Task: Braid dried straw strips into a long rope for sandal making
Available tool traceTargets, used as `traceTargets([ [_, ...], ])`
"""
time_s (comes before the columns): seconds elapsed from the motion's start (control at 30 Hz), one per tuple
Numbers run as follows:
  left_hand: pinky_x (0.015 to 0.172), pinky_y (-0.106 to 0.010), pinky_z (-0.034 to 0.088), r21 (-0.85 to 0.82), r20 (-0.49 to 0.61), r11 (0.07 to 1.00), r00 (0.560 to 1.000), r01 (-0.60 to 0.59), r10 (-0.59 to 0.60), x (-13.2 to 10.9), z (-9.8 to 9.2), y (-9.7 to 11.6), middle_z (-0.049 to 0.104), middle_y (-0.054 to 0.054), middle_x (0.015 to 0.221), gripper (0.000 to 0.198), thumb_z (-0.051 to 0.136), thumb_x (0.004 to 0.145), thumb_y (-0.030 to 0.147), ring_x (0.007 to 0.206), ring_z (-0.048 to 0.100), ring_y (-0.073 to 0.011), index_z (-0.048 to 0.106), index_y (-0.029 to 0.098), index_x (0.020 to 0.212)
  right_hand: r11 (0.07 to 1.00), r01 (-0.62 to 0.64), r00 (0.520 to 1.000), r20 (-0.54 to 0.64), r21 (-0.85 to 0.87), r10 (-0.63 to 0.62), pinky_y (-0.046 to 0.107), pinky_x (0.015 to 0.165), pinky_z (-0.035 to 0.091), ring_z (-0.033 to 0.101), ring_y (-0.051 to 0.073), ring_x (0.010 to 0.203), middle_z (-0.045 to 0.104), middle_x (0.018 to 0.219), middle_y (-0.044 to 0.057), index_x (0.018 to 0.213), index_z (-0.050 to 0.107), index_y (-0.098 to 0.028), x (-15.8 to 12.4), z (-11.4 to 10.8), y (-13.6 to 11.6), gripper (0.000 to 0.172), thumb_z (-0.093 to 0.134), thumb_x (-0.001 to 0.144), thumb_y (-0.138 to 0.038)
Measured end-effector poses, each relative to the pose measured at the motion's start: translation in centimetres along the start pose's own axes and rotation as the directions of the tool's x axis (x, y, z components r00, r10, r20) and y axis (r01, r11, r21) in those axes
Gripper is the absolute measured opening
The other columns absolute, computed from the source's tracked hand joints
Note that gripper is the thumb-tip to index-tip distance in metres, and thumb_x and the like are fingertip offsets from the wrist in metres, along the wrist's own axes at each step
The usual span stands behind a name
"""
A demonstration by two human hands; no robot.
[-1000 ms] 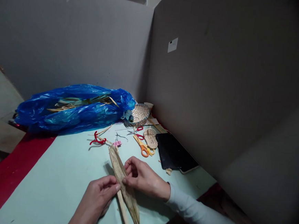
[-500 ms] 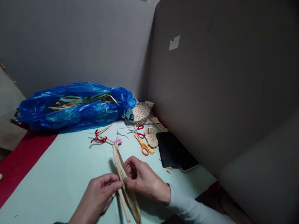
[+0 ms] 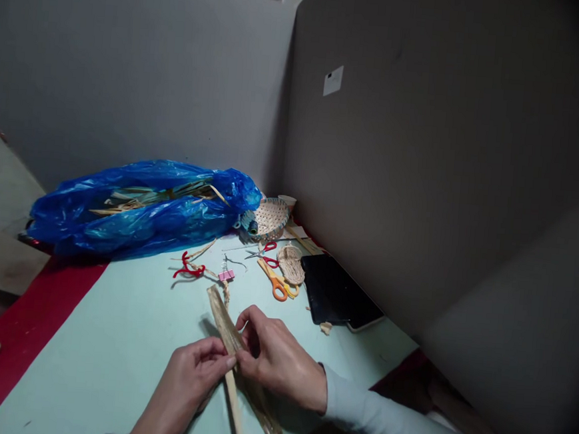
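Both hands meet over the pale green tabletop, pinching long dried leaf strips (image 3: pixel 225 324). My left hand (image 3: pixel 191 376) has thumb and forefinger closed on the strips from the left. From the right, my right hand (image 3: pixel 278 360) grips them with its fingertips, its other fingers curled. One flat, shiny strip runs from above the hands down past them to the front edge; a narrower pale strip (image 3: pixel 234 410) hangs below. A thin braided cord (image 3: pixel 226 295) passes behind the strips' upper end, held at its far end by a pink binder clip (image 3: pixel 226 275).
Red pipe-cleaner-like pieces (image 3: pixel 189 266) lie left of the clip. Red-handled scissors (image 3: pixel 267 252), orange-handled scissors (image 3: pixel 278 288), a woven oval piece (image 3: pixel 290 265) and a black tablet (image 3: pixel 338 291) lie right. Behind are a blue plastic bag (image 3: pixel 132 231) of dried leaves and a woven basket (image 3: pixel 273 217).
The strip's upper end has turned and come away from beside the clip, showing the braided cord behind it. Both hands keep their pinch in nearly the same place.
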State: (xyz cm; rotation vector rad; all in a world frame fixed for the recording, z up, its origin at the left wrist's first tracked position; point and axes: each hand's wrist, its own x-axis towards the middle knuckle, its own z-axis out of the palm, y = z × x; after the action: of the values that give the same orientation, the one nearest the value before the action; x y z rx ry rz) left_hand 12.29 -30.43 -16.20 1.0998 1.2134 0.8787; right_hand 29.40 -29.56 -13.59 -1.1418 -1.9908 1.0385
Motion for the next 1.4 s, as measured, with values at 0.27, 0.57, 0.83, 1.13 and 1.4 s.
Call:
traceTargets([
  [0.27, 0.062, -0.024, 0.042, 0.028, -0.015, 1.000, 1.000, -0.008, 0.008, -1.0, 0.2, 1.5, 0.066, 0.001, 0.060, 0.015, 0.077, 0.060, 0.025, 0.061, 0.055, -0.0152, 0.072, 0.015, 0.070, 0.968, -0.100, 0.995, 0.014, 0.231, 0.099, 0.020, 0.056, 0.037, 0.048, 0.010, 0.061, 0.054, 0.069, -0.004, 0.091, 0.054, -0.017, 0.1, 0.4, 0.3, 0.022, 0.060, 0.070, -0.014],
  [0.57, 0.039, -0.018, 0.017, 0.027, -0.060, 0.999, 0.998, 0.034, -0.032, -0.5, 0.2, 0.0, 0.039, 0.010, 0.042, 0.027, 0.076, 0.059, 0.037, 0.037, 0.026, -0.0045, 0.060, 0.015, 0.060, 0.908, -0.155, 0.987, 0.023, 0.389, 0.158, 0.019, 0.056, 0.038, 0.046, 0.010, 0.063, 0.053, 0.072, -0.003, 0.088, 0.052, -0.016, 0.5, 0.8, 1.2, 0.029, 0.071, 0.066, -0.017],
  [0.83, 0.051, -0.021, 0.035, 0.136, -0.040, 0.990, 0.998, -0.046, 0.052, -0.6, 0.3, 1.3, 0.057, 0.001, 0.056, 0.020, 0.075, 0.059, 0.028, 0.053, 0.047, -0.0115, 0.060, 0.015, 0.058, 0.958, -0.135, 0.991, 0.034, 0.254, 0.131, 0.020, 0.055, 0.036, 0.047, 0.010, 0.062, 0.054, 0.071, -0.004, 0.088, 0.051, -0.018, 0.2, 0.4, 0.8, 0.024, 0.066, 0.069, -0.016],
  [1.13, 0.058, -0.023, 0.040, 0.101, -0.036, 0.995, 0.999, -0.018, 0.021, -1.1, 0.6, 1.8, 0.064, -0.001, 0.060, 0.013, 0.071, 0.059, 0.025, 0.060, 0.054, -0.0156, 0.066, 0.014, 0.063, 0.934, -0.135, 0.991, 0.036, 0.330, 0.131, 0.021, 0.056, 0.035, 0.046, 0.010, 0.061, 0.051, 0.069, -0.005, 0.089, 0.049, -0.018, 0.2, 0.5, 0.6, 0.029, 0.070, 0.068, -0.017],
  [1.4, 0.058, -0.025, 0.040, 0.116, -0.067, 0.993, 0.998, 0.000, 0.007, -1.1, 0.5, 1.8, 0.063, 0.000, 0.057, 0.015, 0.071, 0.058, 0.029, 0.059, 0.053, -0.0161, 0.062, 0.016, 0.059, 0.636, -0.143, 0.981, 0.193, 0.758, -0.010, 0.025, 0.065, 0.039, 0.048, 0.010, 0.063, 0.054, 0.073, -0.003, 0.098, 0.052, -0.019, 0.3, -4.7, -2.5, 0.040, 0.076, 0.068, -0.030],
])
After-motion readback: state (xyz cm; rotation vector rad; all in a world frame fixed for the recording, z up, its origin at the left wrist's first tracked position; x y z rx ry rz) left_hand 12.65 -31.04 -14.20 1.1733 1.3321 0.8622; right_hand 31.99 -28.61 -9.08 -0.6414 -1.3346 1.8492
